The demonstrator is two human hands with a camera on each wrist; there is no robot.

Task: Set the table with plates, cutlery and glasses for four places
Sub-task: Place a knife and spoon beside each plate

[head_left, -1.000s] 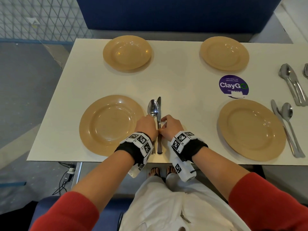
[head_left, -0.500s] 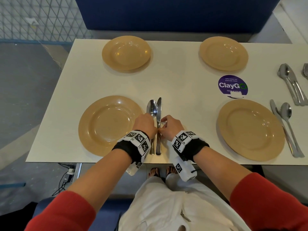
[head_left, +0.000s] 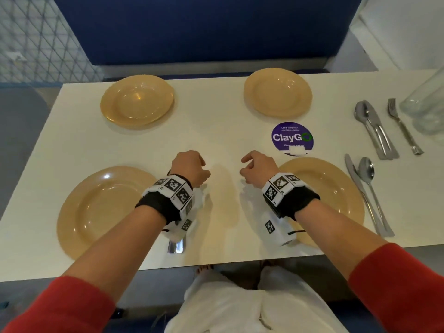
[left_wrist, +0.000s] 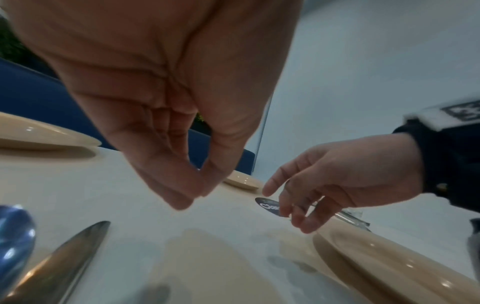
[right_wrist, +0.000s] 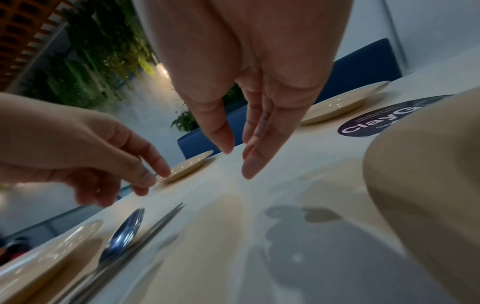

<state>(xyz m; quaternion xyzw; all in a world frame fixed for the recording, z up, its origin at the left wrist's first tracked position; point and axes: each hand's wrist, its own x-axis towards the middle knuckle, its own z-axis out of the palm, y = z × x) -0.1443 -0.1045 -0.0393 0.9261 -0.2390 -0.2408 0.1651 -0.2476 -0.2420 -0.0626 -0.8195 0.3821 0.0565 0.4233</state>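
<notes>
Head view: both hands hover over the table [head_left: 216, 131], apart from each other and holding nothing. The left hand [head_left: 189, 168] has its fingers loosely curled; the right hand [head_left: 258, 168] is relaxed, thumb out toward the left one. Under the left wrist two cutlery handle ends [head_left: 176, 246] peek out; the rest is hidden by the wristband. Left of that hand lies the near-left plate [head_left: 101, 210]; the right wrist hangs over the edge of the near-right plate [head_left: 336, 188]. Beyond the hands sit the far-left plate [head_left: 137, 100] and far-right plate [head_left: 277, 92], with a purple sticker [head_left: 292, 138] just past the right hand. Well right of the right hand: a knife [head_left: 360, 188] and spoon [head_left: 368, 181] side by side, a second spoon and knife pair [head_left: 373, 127], a fork [head_left: 401, 124], and glasses [head_left: 425, 106] at the frame edge. A blue bench [head_left: 204, 30] backs the white table.

Left wrist view: the left hand's [left_wrist: 166, 102] fingertips meet the thumb, pinching nothing. Below it lie a spoon bowl [left_wrist: 14, 236] and knife blade [left_wrist: 64, 257]. The right hand [left_wrist: 337, 174] hangs spread above the near-right plate's rim.

Right wrist view: the right hand's [right_wrist: 246, 102] fingers point down, slightly parted, off the table. The placed spoon [right_wrist: 126, 232] and knife [right_wrist: 145, 228] lie beneath the left hand [right_wrist: 103, 156], beside the near-left plate. Plants stand behind.
</notes>
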